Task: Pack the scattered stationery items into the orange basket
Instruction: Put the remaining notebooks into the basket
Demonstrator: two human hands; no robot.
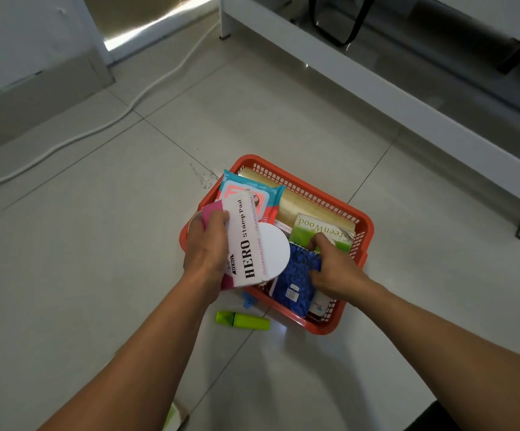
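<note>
The left hand (206, 244), at centre frame, is closed around a white and pink cardboard box printed "HERO Stamp Pad" (246, 241), held tilted over the left edge of the orange plastic slatted basket (361, 225). A flat white round disc (275, 251) sits just behind the box; whether the hand grips it too is hard to say. The right hand (334, 269) reaches into the basket, fingers curled and pinching the top edge of a blue patterned spiral notebook (296, 281) that stands tilted inside.

Also in the basket are a teal and pink soft wipes packet (261, 197), a pale yellow wrapped roll (302, 200) along the far wall, and a green packet printed "GreenWood" (320, 231), partly covered by the right hand. Things lower in the basket are hidden beneath these.

On the floor just below the basket lies a lime green highlighter pen (242, 319), and beside it a small blue object (247, 299), mostly hidden by the box and the left wrist.

The basket rests on glossy pale grey floor tiles (97, 244). A white cable (97, 129) snakes across the upper left of the frame, and a white furniture frame (376, 76) crosses the upper right.
</note>
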